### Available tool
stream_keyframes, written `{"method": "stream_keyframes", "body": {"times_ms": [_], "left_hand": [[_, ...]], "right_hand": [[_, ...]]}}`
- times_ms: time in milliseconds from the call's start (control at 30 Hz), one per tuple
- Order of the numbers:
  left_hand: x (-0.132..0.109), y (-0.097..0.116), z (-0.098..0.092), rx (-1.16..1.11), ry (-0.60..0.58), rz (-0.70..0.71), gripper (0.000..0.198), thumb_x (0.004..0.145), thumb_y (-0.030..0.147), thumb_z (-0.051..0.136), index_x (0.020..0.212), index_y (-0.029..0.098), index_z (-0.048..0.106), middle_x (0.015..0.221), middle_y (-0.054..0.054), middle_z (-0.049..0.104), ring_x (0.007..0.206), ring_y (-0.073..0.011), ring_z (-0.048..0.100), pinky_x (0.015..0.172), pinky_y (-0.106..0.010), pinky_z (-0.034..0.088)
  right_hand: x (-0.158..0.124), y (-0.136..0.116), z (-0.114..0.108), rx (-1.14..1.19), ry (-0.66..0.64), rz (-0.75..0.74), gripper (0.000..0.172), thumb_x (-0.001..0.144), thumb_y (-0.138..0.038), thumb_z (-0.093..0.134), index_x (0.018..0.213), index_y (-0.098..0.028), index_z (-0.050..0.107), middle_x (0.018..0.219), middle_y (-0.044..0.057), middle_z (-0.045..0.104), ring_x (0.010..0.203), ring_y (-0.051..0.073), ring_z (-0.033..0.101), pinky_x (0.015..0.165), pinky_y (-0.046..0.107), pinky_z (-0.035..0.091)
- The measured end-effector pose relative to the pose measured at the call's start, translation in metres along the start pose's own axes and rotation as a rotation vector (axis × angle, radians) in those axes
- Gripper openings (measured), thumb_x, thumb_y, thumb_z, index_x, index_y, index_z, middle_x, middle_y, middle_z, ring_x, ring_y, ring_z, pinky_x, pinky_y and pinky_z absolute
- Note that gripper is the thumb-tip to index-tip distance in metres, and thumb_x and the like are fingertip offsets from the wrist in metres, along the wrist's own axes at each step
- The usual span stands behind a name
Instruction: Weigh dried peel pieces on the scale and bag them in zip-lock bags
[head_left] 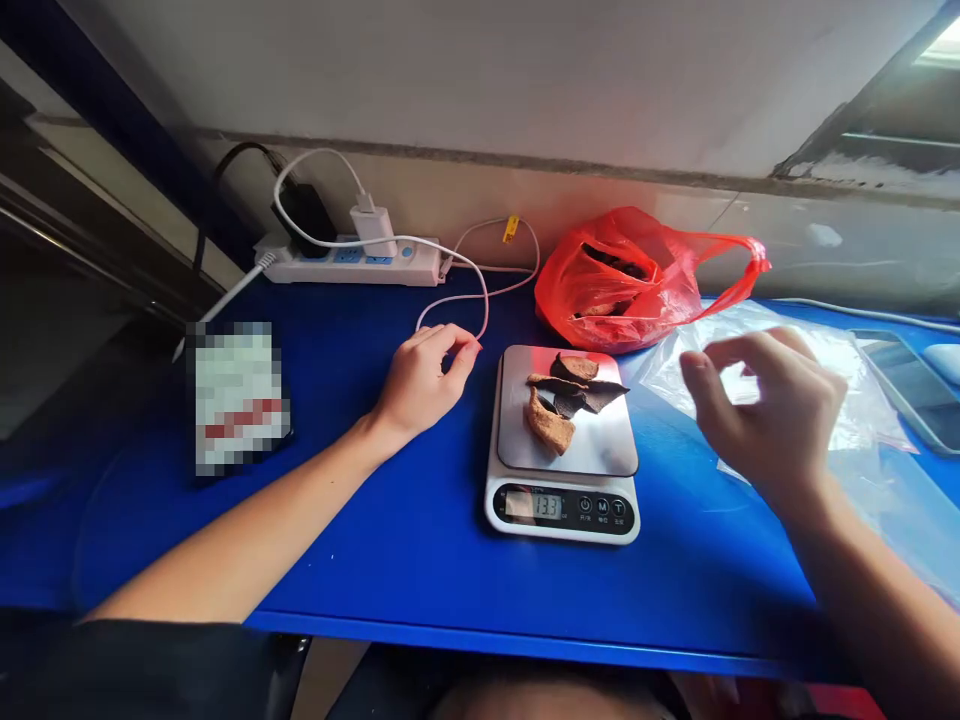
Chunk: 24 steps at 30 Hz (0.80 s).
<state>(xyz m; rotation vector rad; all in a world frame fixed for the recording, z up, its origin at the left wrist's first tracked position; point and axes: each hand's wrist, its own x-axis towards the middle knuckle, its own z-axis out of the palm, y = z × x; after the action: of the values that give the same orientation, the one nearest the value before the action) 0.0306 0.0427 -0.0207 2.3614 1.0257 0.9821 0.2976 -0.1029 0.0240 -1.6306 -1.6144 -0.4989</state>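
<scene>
Several dried peel pieces point(564, 398) are heaped on the plate of a scale point(562, 450), which stands on the blue tabletop point(420, 540) between the two hands. The pieces look curled, stiff and very light; they are judged brittle, likely to snap if squeezed, and best taken by a thick edge with the fingertips, one piece at a time. More of the same stock can be made out inside a red bag point(622, 280) lying just behind the scale.

The left hand point(424, 375) is laid on the tabletop just left of the scale, palm down, fingers curled loosely inward; nothing is held in its grip, and a white cable point(480, 300) runs close past its fingertips. The right hand point(765, 405) is held raised, right of the scale and above a clear plastic bag point(862, 400), wrist bent, thumb and fingers spread and half-curled, the grip open and empty. It is blurred, so finer detail cannot be told.

A power strip point(352, 262) is set against the wall, a phone point(907, 385) lies at the far right, and a pixelated card point(238, 395) lies at the left.
</scene>
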Motion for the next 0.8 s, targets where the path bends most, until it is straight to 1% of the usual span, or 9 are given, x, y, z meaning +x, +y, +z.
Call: {"method": "stream_keyframes", "body": {"times_ms": [133, 233, 333, 400, 500, 567, 600, 700, 800], "left_hand": [[0.001, 0.001, 0.000, 0.008, -0.012, -0.081, 0.021, 0.091, 0.031, 0.051, 0.084, 0.019, 0.067, 0.083, -0.003, 0.072, 0.079, -0.0189, 0.065, 0.074, -0.030, 0.048], [0.001, 0.002, 0.000, 0.040, -0.018, -0.067, 0.021, 0.090, 0.031, 0.052, 0.084, 0.019, 0.067, 0.082, -0.003, 0.072, 0.079, -0.0193, 0.065, 0.074, -0.031, 0.048], [0.003, 0.002, 0.000, -0.027, -0.038, -0.107, 0.021, 0.090, 0.031, 0.052, 0.085, 0.018, 0.068, 0.084, -0.003, 0.073, 0.079, -0.0186, 0.066, 0.072, -0.029, 0.047], [0.005, 0.002, 0.001, -0.075, -0.057, -0.145, 0.021, 0.090, 0.032, 0.053, 0.085, 0.018, 0.068, 0.082, -0.003, 0.072, 0.077, -0.0177, 0.066, 0.070, -0.028, 0.047], [0.007, 0.002, 0.002, -0.091, -0.085, -0.164, 0.022, 0.090, 0.032, 0.054, 0.086, 0.017, 0.069, 0.080, -0.002, 0.072, 0.074, -0.0164, 0.066, 0.068, -0.027, 0.046], [0.007, 0.002, 0.002, -0.094, -0.078, -0.172, 0.021, 0.090, 0.032, 0.054, 0.087, 0.017, 0.069, 0.079, -0.002, 0.072, 0.073, -0.0160, 0.066, 0.067, -0.026, 0.046], [0.007, 0.002, 0.002, -0.098, -0.073, -0.178, 0.021, 0.089, 0.032, 0.054, 0.087, 0.017, 0.069, 0.079, -0.002, 0.072, 0.073, -0.0158, 0.066, 0.067, -0.026, 0.046], [0.007, 0.002, 0.002, -0.104, -0.077, -0.202, 0.021, 0.089, 0.032, 0.054, 0.086, 0.017, 0.069, 0.077, -0.002, 0.072, 0.072, -0.0157, 0.065, 0.067, -0.026, 0.047], [0.007, 0.002, 0.001, -0.120, -0.081, -0.204, 0.021, 0.089, 0.031, 0.054, 0.086, 0.017, 0.068, 0.077, -0.002, 0.072, 0.072, -0.0157, 0.065, 0.067, -0.025, 0.048]], "right_hand": [[-0.013, 0.043, -0.004, -0.103, 0.047, 0.145, 0.018, 0.082, -0.031, 0.064, 0.068, -0.024, 0.057, 0.059, 0.003, 0.060, 0.057, 0.017, 0.053, 0.057, 0.032, 0.039], [-0.008, 0.091, -0.003, -0.235, 0.097, 0.170, 0.013, 0.078, -0.030, 0.066, 0.069, -0.023, 0.061, 0.064, 0.006, 0.065, 0.061, 0.019, 0.056, 0.066, 0.036, 0.042], [-0.008, 0.135, -0.001, -0.329, 0.033, 0.222, 0.005, 0.075, -0.028, 0.067, 0.077, -0.023, 0.067, 0.076, 0.010, 0.070, 0.070, 0.022, 0.060, 0.079, 0.043, 0.041], [-0.013, 0.155, 0.004, -0.402, -0.070, 0.284, 0.023, 0.076, -0.032, 0.067, 0.094, -0.019, 0.072, 0.089, 0.016, 0.073, 0.083, 0.026, 0.064, 0.081, 0.044, 0.041], [-0.021, 0.165, 0.013, -0.459, -0.358, 0.323, 0.049, 0.086, -0.040, 0.057, 0.121, -0.007, 0.066, 0.113, 0.026, 0.068, 0.108, 0.031, 0.061, 0.084, 0.045, 0.041], [-0.025, 0.163, 0.019, -0.454, -0.503, 0.316, 0.053, 0.093, -0.042, 0.047, 0.132, -0.008, 0.059, 0.128, 0.025, 0.061, 0.123, 0.033, 0.054, 0.089, 0.047, 0.039], [-0.026, 0.163, 0.021, -0.452, -0.532, 0.317, 0.053, 0.094, -0.042, 0.045, 0.136, -0.011, 0.057, 0.135, 0.024, 0.057, 0.129, 0.033, 0.049, 0.091, 0.049, 0.038], [-0.027, 0.165, 0.025, -0.440, -0.532, 0.332, 0.061, 0.093, -0.047, 0.048, 0.142, -0.011, 0.051, 0.144, 0.029, 0.047, 0.135, 0.035, 0.043, 0.093, 0.050, 0.038], [-0.024, 0.168, 0.023, -0.476, -0.413, 0.342, 0.068, 0.083, -0.049, 0.063, 0.134, -0.005, 0.058, 0.131, 0.034, 0.056, 0.128, 0.039, 0.049, 0.090, 0.050, 0.041]]}}
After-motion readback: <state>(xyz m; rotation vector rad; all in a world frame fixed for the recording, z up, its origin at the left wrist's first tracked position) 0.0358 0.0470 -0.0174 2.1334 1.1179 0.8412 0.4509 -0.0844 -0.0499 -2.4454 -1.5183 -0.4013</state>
